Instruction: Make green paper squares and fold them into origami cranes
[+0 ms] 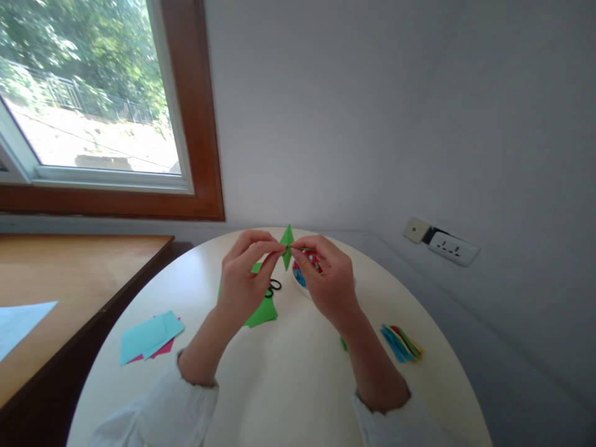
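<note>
A small green folded paper piece (287, 239), pointed at top and bottom, is held up over the far part of the round table. My left hand (246, 270) pinches it from the left between thumb and fingertips. From the right, the thumb and fingertips of my right hand (328, 273) close on it too. Below my left hand lie green paper sheets (263, 313) and scissors with black handles (275, 285), partly hidden by the hand. Behind my right hand is a white bowl (300, 287) with red and blue pieces in it, partly covered.
Light blue and pink paper sheets (151, 335) lie at the left of the white round table (279, 391). Colourful strips (403, 343) sit at the right. A wooden desk (84, 261) with a white sheet (23, 323) stands left. A wall with a socket (452, 247) rises behind.
</note>
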